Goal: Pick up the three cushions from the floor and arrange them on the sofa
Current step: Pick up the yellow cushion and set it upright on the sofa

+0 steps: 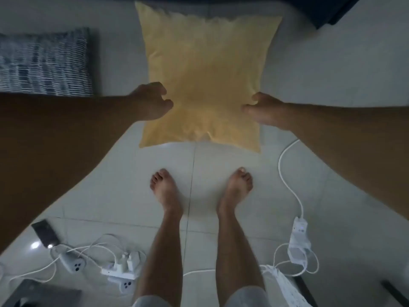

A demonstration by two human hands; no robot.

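Observation:
A plain yellow cushion (203, 78) fills the upper middle of the head view, over the pale tiled floor. My left hand (152, 100) grips its left edge near the lower corner. My right hand (263, 109) grips its right edge at about the same height. A blue-and-white patterned cushion (42, 63) lies flat on the floor at the far left. The dark edge of the sofa (321, 9) shows along the top and at the upper right. No third cushion is in view.
My bare feet (199, 189) stand just below the yellow cushion. White cables, plugs and power strips (298, 238) lie on the floor to the right and at the lower left. A dark phone (45, 233) lies at the lower left.

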